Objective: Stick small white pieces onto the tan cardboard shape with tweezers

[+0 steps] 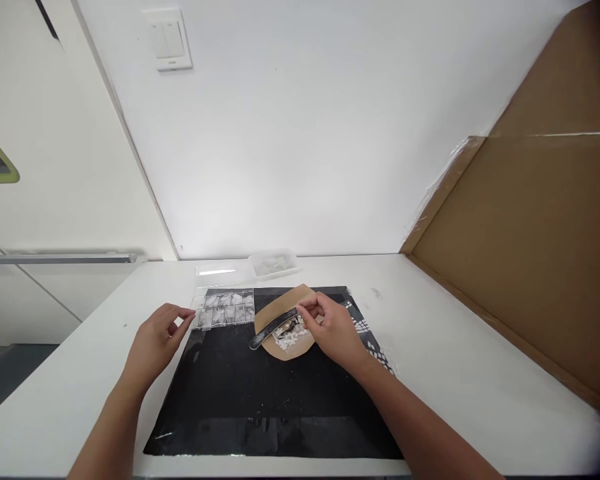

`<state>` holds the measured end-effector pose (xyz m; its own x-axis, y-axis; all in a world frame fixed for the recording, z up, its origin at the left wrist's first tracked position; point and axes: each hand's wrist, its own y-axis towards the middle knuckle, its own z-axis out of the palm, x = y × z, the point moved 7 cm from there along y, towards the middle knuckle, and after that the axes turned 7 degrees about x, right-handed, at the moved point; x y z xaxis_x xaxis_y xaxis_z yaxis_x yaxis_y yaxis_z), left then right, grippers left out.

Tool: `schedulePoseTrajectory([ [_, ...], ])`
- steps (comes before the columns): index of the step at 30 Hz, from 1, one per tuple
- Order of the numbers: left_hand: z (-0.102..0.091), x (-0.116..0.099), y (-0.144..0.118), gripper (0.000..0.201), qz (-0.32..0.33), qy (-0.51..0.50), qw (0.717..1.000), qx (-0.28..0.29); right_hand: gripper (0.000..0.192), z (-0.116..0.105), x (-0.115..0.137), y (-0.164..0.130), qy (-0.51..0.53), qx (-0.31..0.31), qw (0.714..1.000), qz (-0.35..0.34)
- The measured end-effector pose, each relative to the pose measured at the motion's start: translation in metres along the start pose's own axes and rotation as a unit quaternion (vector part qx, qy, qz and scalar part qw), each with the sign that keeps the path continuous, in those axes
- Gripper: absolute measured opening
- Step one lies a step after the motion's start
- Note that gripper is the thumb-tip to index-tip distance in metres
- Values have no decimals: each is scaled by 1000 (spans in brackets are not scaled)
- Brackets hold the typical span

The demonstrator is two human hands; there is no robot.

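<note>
Slim dark file point(274, 326) across brown paper point(286, 322)

Can't really tell what the little white bits point(291, 339) on the brown paper point(284, 319) are, way too small, and same goes for whatever sits in the clear tray point(274, 263) by the wall. The right hand point(334, 328) covers the paper's right side and the top end of the dark tool point(273, 327). Both forearms run off the bottom edge, and so does the table point(480, 373).
</note>
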<state>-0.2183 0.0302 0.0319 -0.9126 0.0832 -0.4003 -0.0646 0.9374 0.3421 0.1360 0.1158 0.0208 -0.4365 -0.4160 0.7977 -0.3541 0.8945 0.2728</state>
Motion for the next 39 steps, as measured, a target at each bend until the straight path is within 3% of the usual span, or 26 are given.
schedulePoseTrajectory([
  [9, 7, 20, -3, 36, -26, 12, 999, -17, 21, 1, 4, 0, -14, -3, 998, -62],
  [14, 2, 25, -7, 35, -41, 36, 997, -51, 22, 2, 2, 0, -26, -6, 998, -52],
  [20, 3, 28, -14, 43, -103, -28, 993, -58, 23, -3, -2, 0, -17, -25, 999, -40],
  [28, 5, 19, -22, 55, -63, -66, 991, -98, 24, -4, 0, 1, -33, -40, 997, -62],
  [32, 9, 3, -26, 51, -41, -94, 987, -121, 24, 0, -1, 2, -42, -22, 996, -69],
  [36, 12, -35, -23, 42, 33, -116, 984, -129, 24, 2, -3, 3, -45, -15, 996, -72],
  [39, 22, -85, -11, 31, 165, -56, 984, -38, 23, 2, -3, 3, -44, -20, 996, -73],
])
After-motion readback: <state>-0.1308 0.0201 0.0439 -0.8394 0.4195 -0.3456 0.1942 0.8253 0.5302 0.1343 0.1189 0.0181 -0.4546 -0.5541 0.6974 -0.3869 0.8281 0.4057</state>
